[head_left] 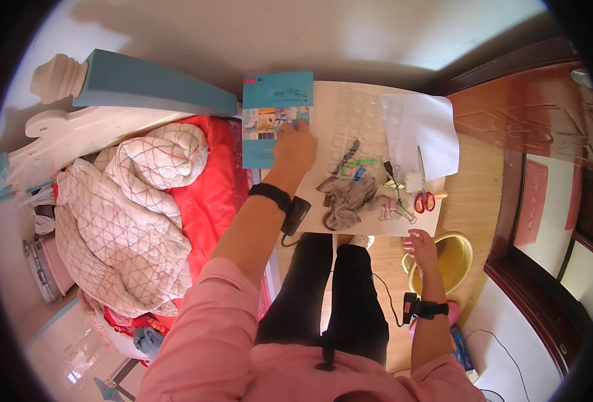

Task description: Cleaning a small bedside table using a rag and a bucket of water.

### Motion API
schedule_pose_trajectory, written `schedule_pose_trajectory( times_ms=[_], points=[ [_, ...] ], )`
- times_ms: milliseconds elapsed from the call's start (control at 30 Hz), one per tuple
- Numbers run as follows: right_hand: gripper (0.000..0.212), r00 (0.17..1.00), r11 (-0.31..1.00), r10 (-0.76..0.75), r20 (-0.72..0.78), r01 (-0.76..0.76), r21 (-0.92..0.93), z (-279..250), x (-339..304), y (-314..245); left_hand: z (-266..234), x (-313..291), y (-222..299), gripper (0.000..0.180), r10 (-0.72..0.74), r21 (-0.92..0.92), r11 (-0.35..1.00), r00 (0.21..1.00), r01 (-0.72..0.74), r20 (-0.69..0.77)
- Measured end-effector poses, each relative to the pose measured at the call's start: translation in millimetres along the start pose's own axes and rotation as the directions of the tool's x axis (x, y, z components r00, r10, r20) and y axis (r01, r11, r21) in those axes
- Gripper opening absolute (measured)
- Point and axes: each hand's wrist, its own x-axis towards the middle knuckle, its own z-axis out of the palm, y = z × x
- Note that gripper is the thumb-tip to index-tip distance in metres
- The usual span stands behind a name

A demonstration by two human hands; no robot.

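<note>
Your left hand [295,149] rests on a blue book [261,122], its cover banded with pictures, at the far left corner of the table [310,216]; whether it grips, I cannot tell; your right hand [422,249] has fingers loosely parted; count one book, one white sheet [437,137], one pair of scissors [420,202].

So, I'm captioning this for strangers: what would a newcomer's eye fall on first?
Probably the blue book at the far left of the table, with the left hand on it. Then the red-handled scissors toward the table's near right corner, and the bright red cloth partly under the quilt at left.
</note>
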Motion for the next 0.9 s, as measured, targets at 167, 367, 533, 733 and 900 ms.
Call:
schedule_pose_trajectory(
  times_ms=[167, 367, 533, 733, 900],
  points=[
    [0.037, 0.983, 0.871, -0.162, -0.09, 0.099, -0.48, -2.9, 18.8, 15.6, -2.4, -39.1, -35.0, 0.067, 0.289, -0.122, 0.952, 0.956, -0.281, 0.046],
    [0.056, 0.95, 0.675, -0.304, -0.074, 0.16, -0.72, 14.2, 28.4, 6.1, 4.5, -50.4, -86.1, 0.067, 0.113, 0.151, 0.979, 0.978, -0.14, 0.177],
    [0.06, 0.954, 0.635, -0.291, -0.072, 0.136, -0.76, 8.0, 40.6, 7.9, -6.1, -46.6, -78.6, 0.062, 0.173, 0.106, 0.976, 0.971, -0.192, 0.164],
    [0.062, 0.985, 0.623, -0.152, -0.077, 0.035, -0.782, 14.0, 41.4, -6.1, 0.9, -31.9, -39.1, 0.05, 0.305, -0.341, 0.897, 0.952, -0.281, 0.017],
    [0.061, 0.985, 0.628, -0.141, -0.096, 0.014, -0.778, 17.3, 37.4, -13.4, 22.6, 7.4, 10.2, 0.048, 0.07, -0.679, 0.733, 0.987, 0.049, 0.147]
  ],
)
